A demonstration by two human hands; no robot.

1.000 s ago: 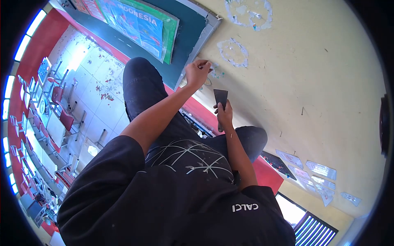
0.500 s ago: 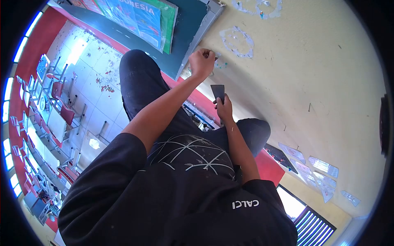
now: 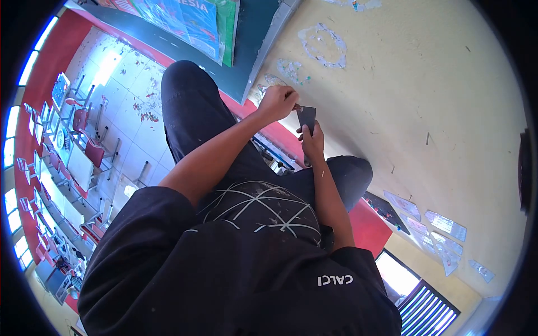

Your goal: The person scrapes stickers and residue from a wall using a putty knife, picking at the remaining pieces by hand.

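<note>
My right hand [image 3: 312,143] is closed round the handle of a putty knife [image 3: 306,117], its flat dark blade pointing up. My left hand [image 3: 277,103] is closed beside the blade, fingers pinched. A small brownish thing shows at its fingertips, touching or almost touching the blade edge; I cannot make out what it is. Just beyond the hands, the yellowish wall [image 3: 386,84] carries a whitish torn patch [image 3: 290,70] and a ring-shaped patch of paper remains [image 3: 322,46].
A dark green board [image 3: 255,33] with a blue poster [image 3: 188,25] is at the upper left. Nails [image 3: 428,138] stick out of the wall. Paper sheets [image 3: 445,225] hang lower right. Red chairs [image 3: 92,150] and tables stand left, with scraps [image 3: 148,116] on the tiled floor.
My left hand has moved down from the wall to the putty knife blade. My right hand has shifted slightly right and down, still holding the putty knife. The view has tilted a little.
</note>
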